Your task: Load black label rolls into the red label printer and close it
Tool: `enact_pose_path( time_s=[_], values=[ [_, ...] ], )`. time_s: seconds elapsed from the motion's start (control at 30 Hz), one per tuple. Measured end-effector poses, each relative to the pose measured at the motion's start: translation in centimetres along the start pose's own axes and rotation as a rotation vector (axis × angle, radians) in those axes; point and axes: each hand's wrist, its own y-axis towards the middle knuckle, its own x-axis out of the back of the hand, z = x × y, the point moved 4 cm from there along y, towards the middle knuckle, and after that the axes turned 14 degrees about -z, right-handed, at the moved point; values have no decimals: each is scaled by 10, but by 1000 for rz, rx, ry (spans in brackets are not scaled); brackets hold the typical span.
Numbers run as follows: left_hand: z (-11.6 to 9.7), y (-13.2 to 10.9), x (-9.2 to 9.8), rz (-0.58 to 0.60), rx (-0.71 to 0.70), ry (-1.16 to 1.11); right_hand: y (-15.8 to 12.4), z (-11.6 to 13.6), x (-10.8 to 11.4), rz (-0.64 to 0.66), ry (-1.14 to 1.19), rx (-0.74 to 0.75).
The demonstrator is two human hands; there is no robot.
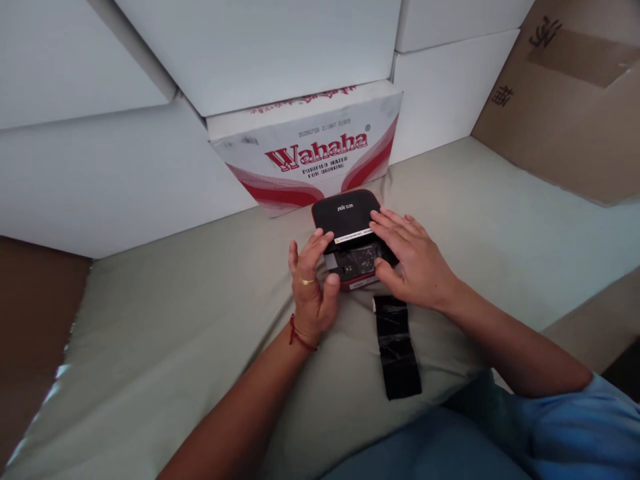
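Observation:
A small black case with red edging point(345, 220) sits on the cloth in front of me. Its black top part, bearing a white label strip, covers the back half; at the front, a compartment with something in clear plastic point(363, 259) shows. My left hand point(315, 287) has its fingers spread, fingertips at the left front edge of the top part and thumb near the case's lower left. On the right side, my right hand point(415, 257) lays its stretched fingers over the top part's edge, thumb by the front compartment. A flattened black plastic strip point(397, 347) lies just nearer to me.
A Wahaha water carton point(320, 150) stands right behind the case. White boxes point(280, 47) are stacked along the back, and a brown cardboard box point(565, 100) is at the right. A wrinkled pale green cloth point(200, 320) covers the surface.

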Motion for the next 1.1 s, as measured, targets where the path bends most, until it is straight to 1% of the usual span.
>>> enact_pose_path(
  time_s=[0.13, 0.2, 0.3, 0.37, 0.43, 0.5, 0.57, 0.63, 0.77, 0.83, 0.9, 0.97, 1.0, 1.03, 1.1],
  values=[
    [-1, 6, 4, -16, 111, 17, 1, 5, 1, -6, -70, 41],
    [2, 6, 3, -23, 178, -23, 0, 5, -1, -8, -67, 46],
    [13, 3, -1, -62, 322, -191, -4, -1, -7, -50, -24, 32],
    [23, 3, -3, -127, 399, -317, -9, -3, -10, -120, 16, 42],
    [34, 3, -4, -181, 479, -393, -15, -4, -12, -189, 41, 79],
    [44, 3, -6, -161, 597, -439, -21, -3, -14, -214, 50, 122],
    [51, 2, -8, -107, 667, -456, -26, -2, -15, -204, 63, 149],
    [52, 1, -10, -70, 688, -471, -28, -3, -15, -198, 87, 156],
    [51, -3, -15, -43, 671, -482, -26, -3, -15, -198, 139, 179],
    [52, -5, -17, -27, 663, -477, -21, 0, -10, -187, 177, 208],
    [53, -7, -20, -10, 669, -500, -10, 4, -1, -178, 237, 233],
    [55, -8, -22, -16, 664, -536, 8, 5, 11, -163, 292, 182],
    [55, -8, -23, -28, 659, -550, 19, 4, 15, -136, 295, 116],
    [56, -9, -24, -42, 656, -558, 31, 2, 18, -90, 272, 40],
    [57, -10, -25, -74, 658, -563, 55, -2, 15, 68, 136, -67]
  ],
)
